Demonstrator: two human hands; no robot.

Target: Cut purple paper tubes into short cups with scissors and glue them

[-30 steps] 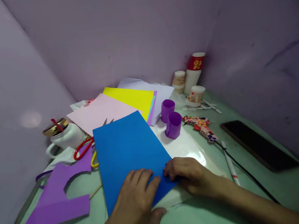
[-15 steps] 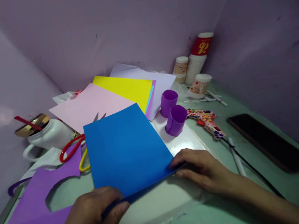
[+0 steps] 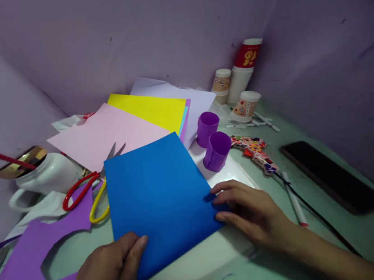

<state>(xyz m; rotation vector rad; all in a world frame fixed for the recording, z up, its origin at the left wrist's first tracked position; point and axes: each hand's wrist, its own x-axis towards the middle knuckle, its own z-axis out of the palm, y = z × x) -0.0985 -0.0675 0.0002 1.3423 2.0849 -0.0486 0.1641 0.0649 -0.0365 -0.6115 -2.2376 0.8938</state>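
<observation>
A blue sheet of paper [image 3: 162, 197] lies over a pale board in front of me. My left hand [image 3: 107, 268] pinches its near left corner, thumb on top and the other fingers hidden. At the right edge, my right hand [image 3: 246, 210] has its fingers apart, fingertips over the paper; whether they touch it I cannot tell. Left of the sheet are scissors [image 3: 101, 208] with red and yellow handles, blades apart and partly covered by the blue paper. Two purple paper tubes [image 3: 217, 151] stand just beyond its right edge.
Pink paper [image 3: 104, 132] and yellow paper [image 3: 151, 110] lie behind. A cut purple sheet [image 3: 21, 264] and a white mug [image 3: 53, 174] are on the left. Paper cups [image 3: 246, 105], a marker [image 3: 295, 204], a patterned star-like ornament [image 3: 254, 150] and a phone [image 3: 331, 177] are on the right.
The near edge of the blue sheet was curled up between both hands; it now lies flatter. My right hand's fingers have loosened from the corner, while the left still pinches its side.
</observation>
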